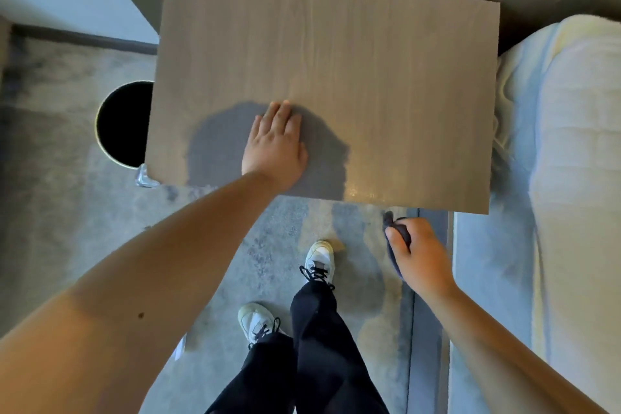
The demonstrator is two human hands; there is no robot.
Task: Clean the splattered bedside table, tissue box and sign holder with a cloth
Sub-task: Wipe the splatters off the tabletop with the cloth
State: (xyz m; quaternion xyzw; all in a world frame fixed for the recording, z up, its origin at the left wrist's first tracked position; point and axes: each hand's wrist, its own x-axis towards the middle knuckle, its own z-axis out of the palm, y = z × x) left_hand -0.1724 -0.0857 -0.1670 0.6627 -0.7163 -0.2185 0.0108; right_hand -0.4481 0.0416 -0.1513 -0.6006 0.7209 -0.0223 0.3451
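The wooden bedside table [369,60] fills the upper middle of the head view, its top bare. My left hand [275,144] lies flat on the table's front part, fingers together and pointing away, holding nothing. My right hand [418,254] hangs below the table's front edge, over the floor, closed around a dark cloth [395,228] that sticks out above and below my fingers. A wet sheen shows near the front edge, right of my left hand. No tissue box or sign holder is in view.
A round black bin [122,123] stands on the floor at the table's left side. A bed with white bedding [564,161] runs along the right. My feet in white shoes [319,262] stand on grey carpet in front of the table.
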